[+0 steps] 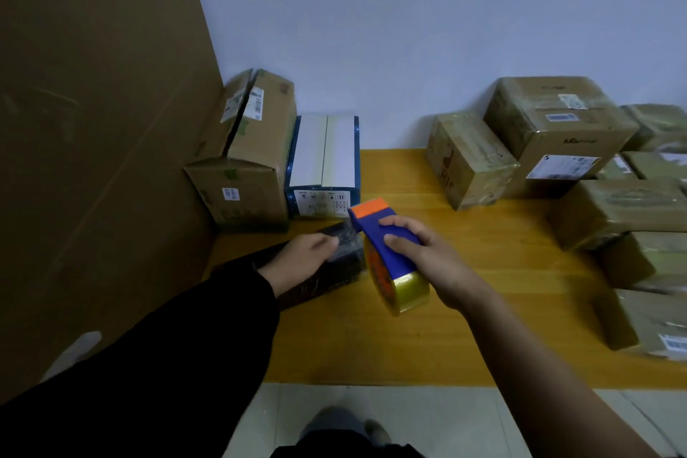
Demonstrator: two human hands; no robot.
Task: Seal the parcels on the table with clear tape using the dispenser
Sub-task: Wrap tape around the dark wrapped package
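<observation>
I have the left hand laid on top of the dark parcel, fingers fairly straight, which I judge pins it to the surface while the tape goes on. The right hand is wrapped round the dispenser, roll end toward me. The orange nose sits just above the parcel's far right corner, and the forearm reaches in from the lower right. That reads as lining up a strip. Wrapped parcels are stacked well apart, to the right.

Dispenser matt plastic; tape roll glossy; parcels cardboard, film-wrapped; table wood.
</observation>
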